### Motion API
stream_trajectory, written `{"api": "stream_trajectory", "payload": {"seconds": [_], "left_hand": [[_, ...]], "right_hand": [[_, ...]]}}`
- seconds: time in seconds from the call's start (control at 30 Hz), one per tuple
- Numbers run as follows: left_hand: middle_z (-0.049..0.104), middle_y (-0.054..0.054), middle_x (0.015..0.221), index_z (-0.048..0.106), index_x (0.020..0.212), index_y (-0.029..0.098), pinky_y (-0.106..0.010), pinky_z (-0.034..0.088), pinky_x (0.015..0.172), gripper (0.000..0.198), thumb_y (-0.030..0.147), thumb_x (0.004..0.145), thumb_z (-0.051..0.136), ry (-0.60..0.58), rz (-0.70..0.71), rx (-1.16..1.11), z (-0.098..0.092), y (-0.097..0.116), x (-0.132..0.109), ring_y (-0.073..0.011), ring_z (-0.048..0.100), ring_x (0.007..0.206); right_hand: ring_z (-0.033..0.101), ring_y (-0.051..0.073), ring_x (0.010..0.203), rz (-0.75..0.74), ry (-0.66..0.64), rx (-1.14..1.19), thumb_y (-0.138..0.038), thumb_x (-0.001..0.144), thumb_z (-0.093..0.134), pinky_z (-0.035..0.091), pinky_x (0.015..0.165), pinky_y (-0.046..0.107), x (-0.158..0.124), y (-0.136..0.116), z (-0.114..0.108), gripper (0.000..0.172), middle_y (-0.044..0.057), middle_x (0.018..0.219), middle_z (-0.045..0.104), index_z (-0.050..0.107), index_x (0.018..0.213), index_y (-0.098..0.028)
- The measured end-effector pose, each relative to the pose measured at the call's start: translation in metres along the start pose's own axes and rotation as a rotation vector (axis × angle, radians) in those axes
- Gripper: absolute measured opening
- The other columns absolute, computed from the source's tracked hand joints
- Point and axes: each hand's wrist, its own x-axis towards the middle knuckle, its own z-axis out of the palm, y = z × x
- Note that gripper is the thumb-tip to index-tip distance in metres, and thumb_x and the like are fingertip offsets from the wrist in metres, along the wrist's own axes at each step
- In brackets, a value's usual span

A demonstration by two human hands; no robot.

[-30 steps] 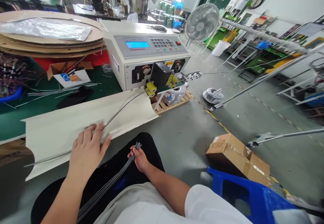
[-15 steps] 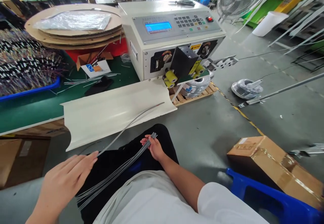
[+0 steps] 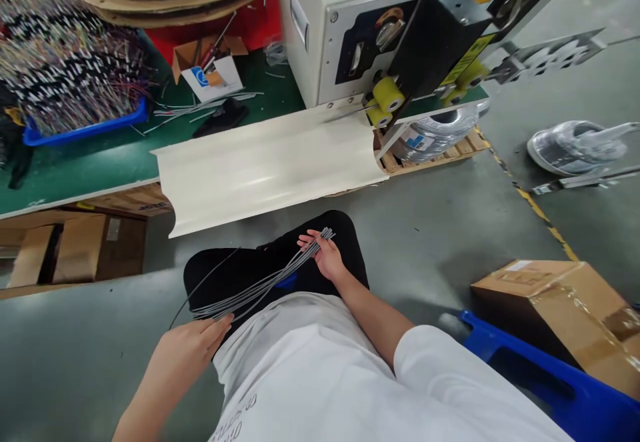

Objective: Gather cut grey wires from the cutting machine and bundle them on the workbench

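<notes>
A bundle of thin grey cables (image 3: 270, 284) lies across my lap on black trousers. My right hand (image 3: 327, 257) holds the bundle near its right end, where the cut tips poke out past the fingers. At the bundle's other end, my left hand (image 3: 197, 339) has its fingers pressed together on the cables; its grip is partly hidden. One dark, thin strand curves apart from the rest over my left knee. Beyond my knees, a fresh cable end sticks out of the yellow rollers (image 3: 388, 94) of a wire-cutting machine (image 3: 320, 35), above a cream metal chute (image 3: 260, 169).
On the green bench (image 3: 125, 162) sit a blue tray (image 3: 85, 132) of wire pieces, a small tool box (image 3: 213, 79) and loose cable offcuts. Cable coils (image 3: 440, 137) stand on a pallet below the machine. To my right are a carton (image 3: 555, 309) and a blue plastic stool (image 3: 530, 369).
My left hand has brought the single cable off the chute down to the bundle on my lap. A new cable end now shows at the rollers. The view has tilted downward.
</notes>
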Motion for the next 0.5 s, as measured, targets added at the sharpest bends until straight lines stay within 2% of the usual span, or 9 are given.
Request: {"api": "stream_trajectory", "payload": {"seconds": [0.17, 0.33, 0.43, 0.5], "left_hand": [[0.071, 0.001, 0.075, 0.067, 0.122, 0.029, -0.024, 0.042, 0.050, 0.034, 0.030, 0.101, 0.039, -0.017, -0.050, -0.035, 0.008, 0.008, 0.002, -0.0147, 0.067, 0.064], [0.073, 0.000, 0.076, 0.069, 0.119, 0.029, -0.021, 0.043, 0.053, 0.033, 0.034, 0.100, 0.042, 0.044, -0.045, -0.077, 0.020, 0.013, 0.009, -0.0141, 0.068, 0.066], [0.076, -0.001, 0.084, 0.070, 0.117, 0.031, -0.022, 0.048, 0.053, 0.032, 0.038, 0.098, 0.044, 0.062, -0.080, -0.103, 0.031, 0.008, 0.011, -0.0170, 0.072, 0.071], [0.077, -0.002, 0.089, 0.065, 0.125, 0.033, -0.022, 0.048, 0.047, 0.035, 0.039, 0.097, 0.045, 0.012, -0.114, -0.128, 0.042, -0.004, 0.006, -0.0186, 0.072, 0.069]], "right_hand": [[0.071, 0.028, 0.100, -0.021, 0.003, 0.026, -0.045, 0.083, 0.071, 0.053, 0.089, 0.045, 0.001, 0.003, -0.001, 0.034, 0.007, 0.097, 0.075, 0.067, 0.106, -0.020], [0.071, 0.024, 0.092, -0.021, 0.013, 0.027, -0.041, 0.083, 0.072, 0.053, 0.087, 0.042, 0.005, 0.006, -0.001, 0.028, 0.002, 0.084, 0.070, 0.067, 0.101, -0.021], [0.070, 0.023, 0.085, -0.024, 0.052, 0.024, -0.044, 0.081, 0.073, 0.054, 0.082, 0.041, 0.007, 0.008, 0.000, 0.029, 0.003, 0.081, 0.070, 0.067, 0.096, -0.020], [0.070, 0.022, 0.081, -0.031, 0.071, 0.035, -0.047, 0.080, 0.074, 0.054, 0.078, 0.040, 0.008, 0.008, 0.000, 0.032, 0.003, 0.079, 0.069, 0.066, 0.093, -0.019]]}}
